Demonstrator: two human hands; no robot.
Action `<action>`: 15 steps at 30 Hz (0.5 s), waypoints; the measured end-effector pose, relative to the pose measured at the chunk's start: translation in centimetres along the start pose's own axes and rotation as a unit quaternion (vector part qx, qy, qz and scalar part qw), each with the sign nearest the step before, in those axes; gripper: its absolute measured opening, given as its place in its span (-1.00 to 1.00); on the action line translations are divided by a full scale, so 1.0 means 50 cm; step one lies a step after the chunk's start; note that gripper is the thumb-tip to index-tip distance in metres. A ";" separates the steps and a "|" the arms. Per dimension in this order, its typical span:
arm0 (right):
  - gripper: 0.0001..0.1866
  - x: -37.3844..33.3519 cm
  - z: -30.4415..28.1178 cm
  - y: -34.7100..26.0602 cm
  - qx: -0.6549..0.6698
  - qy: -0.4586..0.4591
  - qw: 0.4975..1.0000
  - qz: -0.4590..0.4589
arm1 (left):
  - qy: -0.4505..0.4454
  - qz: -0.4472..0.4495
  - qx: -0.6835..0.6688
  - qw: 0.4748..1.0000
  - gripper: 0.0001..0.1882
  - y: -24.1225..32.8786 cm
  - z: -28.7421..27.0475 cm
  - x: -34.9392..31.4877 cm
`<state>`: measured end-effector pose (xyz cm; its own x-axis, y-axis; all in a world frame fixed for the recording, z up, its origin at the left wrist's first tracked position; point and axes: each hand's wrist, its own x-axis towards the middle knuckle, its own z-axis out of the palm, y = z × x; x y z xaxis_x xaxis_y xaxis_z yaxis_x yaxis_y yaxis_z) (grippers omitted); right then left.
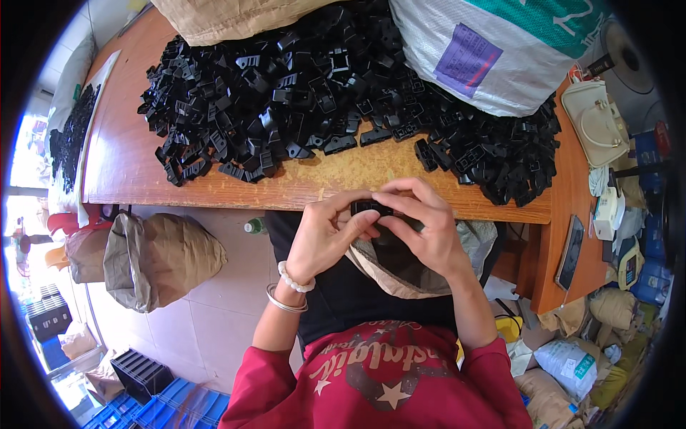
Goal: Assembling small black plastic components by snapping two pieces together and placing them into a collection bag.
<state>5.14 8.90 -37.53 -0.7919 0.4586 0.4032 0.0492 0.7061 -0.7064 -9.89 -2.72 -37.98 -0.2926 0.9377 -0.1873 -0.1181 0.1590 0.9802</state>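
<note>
Both my hands meet at the table's front edge around a small black plastic part [367,206]. My left hand [330,232] pinches it from the left, thumb across its front. From the right, my right hand [420,222] grips it between thumb and fingers. Fingers cover much of the part, so its full shape is hidden. Just beneath my hands, an open sack [411,286] rests at my lap, its inside dark. Beyond them a large heap of similar black plastic parts [264,100] lies on the wooden table [307,171].
A white and green woven sack [457,50] and a tan sack [236,18] stand on the heap. To the left, a brown sack [168,257] sits on the floor near blue crates [189,400]. A cream handbag [594,121] and a phone [570,250] lie at the right.
</note>
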 end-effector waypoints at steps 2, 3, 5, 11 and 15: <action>-0.65 -0.001 -0.002 -0.014 0.176 -0.004 0.974 0.141 | 0.024 0.082 0.027 0.996 -0.68 -0.004 0.017 -0.003; -0.65 -0.005 -0.003 -0.009 0.138 -0.022 0.979 0.147 | 0.018 0.125 0.117 0.985 -0.64 0.004 0.018 -0.005; -0.66 -0.017 0.004 -0.006 0.147 0.009 0.978 0.148 | 0.031 0.148 0.137 0.979 -0.63 0.007 0.033 -0.006; -0.78 -0.025 -0.069 0.016 0.071 -0.109 0.986 0.103 | 0.131 0.207 0.308 0.919 -0.61 -0.018 0.000 0.062; -0.87 0.011 -0.049 0.010 -0.048 0.052 0.984 0.165 | 0.234 0.183 0.545 0.784 -0.60 -0.023 -0.016 0.095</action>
<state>6.23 10.84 -36.25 -0.6574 0.7203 0.2213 0.3544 0.5548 -0.7527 -11.90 1.31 -40.06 -0.4648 0.8062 0.3661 0.8610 0.3150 0.3994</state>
